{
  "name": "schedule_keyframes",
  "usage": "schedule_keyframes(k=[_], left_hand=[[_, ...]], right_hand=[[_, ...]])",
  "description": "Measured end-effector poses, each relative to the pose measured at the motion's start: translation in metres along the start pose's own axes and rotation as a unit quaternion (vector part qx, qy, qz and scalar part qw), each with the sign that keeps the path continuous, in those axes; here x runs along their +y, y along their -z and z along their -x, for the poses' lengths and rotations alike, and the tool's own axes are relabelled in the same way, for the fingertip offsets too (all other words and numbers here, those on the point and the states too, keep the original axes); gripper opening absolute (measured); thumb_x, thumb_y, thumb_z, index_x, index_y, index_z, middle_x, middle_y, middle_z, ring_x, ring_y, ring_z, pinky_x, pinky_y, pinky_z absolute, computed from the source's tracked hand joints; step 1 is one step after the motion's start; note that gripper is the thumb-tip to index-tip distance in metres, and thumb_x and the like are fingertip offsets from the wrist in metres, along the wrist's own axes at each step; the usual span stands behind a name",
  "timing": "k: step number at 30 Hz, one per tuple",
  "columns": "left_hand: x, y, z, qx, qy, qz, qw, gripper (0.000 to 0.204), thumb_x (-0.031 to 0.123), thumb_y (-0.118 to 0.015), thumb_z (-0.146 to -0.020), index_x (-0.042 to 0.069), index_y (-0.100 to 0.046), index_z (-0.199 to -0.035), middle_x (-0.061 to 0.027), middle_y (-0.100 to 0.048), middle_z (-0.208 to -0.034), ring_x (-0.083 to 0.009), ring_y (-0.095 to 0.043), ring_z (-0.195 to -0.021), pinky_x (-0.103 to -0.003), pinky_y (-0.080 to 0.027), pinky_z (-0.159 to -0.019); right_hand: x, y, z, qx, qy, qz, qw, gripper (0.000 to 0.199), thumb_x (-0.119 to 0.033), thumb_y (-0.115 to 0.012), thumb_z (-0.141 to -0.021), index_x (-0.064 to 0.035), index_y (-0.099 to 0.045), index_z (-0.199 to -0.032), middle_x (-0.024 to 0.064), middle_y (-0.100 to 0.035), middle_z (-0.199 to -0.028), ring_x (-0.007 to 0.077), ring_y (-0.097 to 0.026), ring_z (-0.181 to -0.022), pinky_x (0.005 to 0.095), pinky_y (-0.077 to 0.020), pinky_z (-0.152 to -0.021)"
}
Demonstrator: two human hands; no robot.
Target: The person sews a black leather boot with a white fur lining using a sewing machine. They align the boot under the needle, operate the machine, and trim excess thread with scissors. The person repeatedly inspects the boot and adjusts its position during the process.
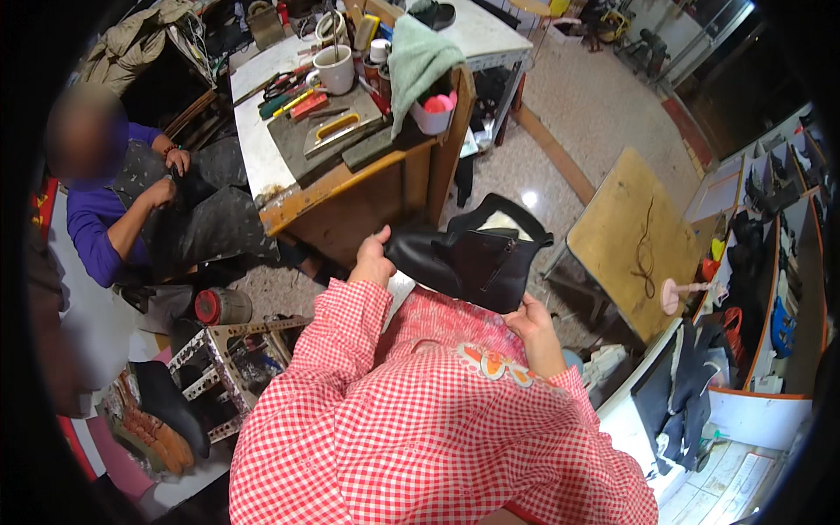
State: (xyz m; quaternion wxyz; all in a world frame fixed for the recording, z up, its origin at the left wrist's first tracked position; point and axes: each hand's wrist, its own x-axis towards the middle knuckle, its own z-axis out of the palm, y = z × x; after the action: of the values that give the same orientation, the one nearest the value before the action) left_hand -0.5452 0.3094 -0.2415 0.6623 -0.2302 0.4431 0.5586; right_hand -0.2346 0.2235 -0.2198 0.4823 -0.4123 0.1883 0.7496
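A black leather ankle boot (468,262) lies sideways in front of me, held between my two hands. Its toe points left and its opening, with a pale lining, faces up and away. A zip or buckle detail shows on the shaft. My left hand (374,260) grips the toe end, thumb on top. With my right hand (535,332) I hold the boot near the heel and lower shaft edge, thumb on the leather. The undersides of the fingers are hidden behind the boot. Both my sleeves are red-and-white checked.
A workbench (262,162) carries a white mug (332,70), tools and a green cloth (420,61). At left sits a person (131,201) in purple, hands on something dark. A wooden board table (617,241) stands right, shelves of shoes beyond. A metal stool (219,376) is lower left.
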Motion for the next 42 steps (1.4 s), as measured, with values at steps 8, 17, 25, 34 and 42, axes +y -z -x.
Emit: schedule_keyframes(k=[8,17,25,34,42], left_hand=[[-0.010,0.120,-0.034,0.051,-0.121,-0.122,0.984,0.022,0.014,-0.063,-0.091,0.001,-0.060,-0.108,-0.0108,-0.065,-0.100,-0.0252,-0.064,-0.088,-0.042,-0.055,-0.078],[0.025,0.071,0.031,-0.243,-0.137,-0.132,0.951,0.020,0.017,-0.061,-0.092,0.004,-0.058,-0.106,-0.0094,-0.066,-0.096,-0.0220,-0.065,-0.086,-0.037,-0.053,-0.083],[0.027,0.016,0.048,-0.321,-0.136,-0.194,0.917,0.018,0.019,-0.063,-0.090,0.003,-0.061,-0.094,-0.0085,-0.066,-0.086,-0.0194,-0.065,-0.074,-0.034,-0.055,-0.071],[0.027,-0.002,0.055,-0.155,-0.231,-0.154,0.948,0.012,0.014,-0.066,-0.088,0.005,-0.059,-0.095,-0.0033,-0.062,-0.082,-0.0163,-0.059,-0.070,-0.031,-0.051,-0.066],[0.043,-0.021,0.046,-0.267,-0.150,-0.205,0.930,0.015,0.016,-0.067,-0.087,0.005,-0.059,-0.092,-0.0061,-0.063,-0.081,-0.0189,-0.063,-0.069,-0.034,-0.055,-0.066]], right_hand=[[0.055,0.081,-0.020,-0.044,-0.109,0.075,0.990,0.032,-0.018,-0.040,-0.100,-0.0008,-0.055,-0.122,0.0146,-0.059,-0.125,0.0302,-0.057,-0.115,0.0516,-0.0441,-0.100],[-0.010,0.061,0.002,0.035,0.120,0.403,0.907,0.037,-0.034,-0.053,-0.095,-0.0074,-0.057,-0.121,0.0040,-0.062,-0.105,0.0205,-0.059,-0.097,0.0398,-0.0496,-0.087],[-0.016,-0.079,0.058,-0.309,0.213,0.729,0.572,0.101,-0.036,-0.078,-0.073,-0.0094,-0.018,-0.150,0.0186,-0.035,-0.147,0.0297,-0.041,-0.131,0.0371,-0.0306,-0.109],[0.061,-0.102,0.129,-0.266,0.297,0.869,0.293,0.109,-0.040,-0.081,-0.066,-0.0036,-0.019,-0.148,0.0270,-0.035,-0.143,0.0372,-0.041,-0.129,0.0407,-0.0359,-0.106],[0.041,-0.099,0.084,-0.116,0.159,0.652,0.732,0.051,0.001,-0.071,-0.074,0.0057,-0.055,-0.121,0.0103,-0.066,-0.106,0.0176,-0.062,-0.094,0.0300,-0.0489,-0.086]])
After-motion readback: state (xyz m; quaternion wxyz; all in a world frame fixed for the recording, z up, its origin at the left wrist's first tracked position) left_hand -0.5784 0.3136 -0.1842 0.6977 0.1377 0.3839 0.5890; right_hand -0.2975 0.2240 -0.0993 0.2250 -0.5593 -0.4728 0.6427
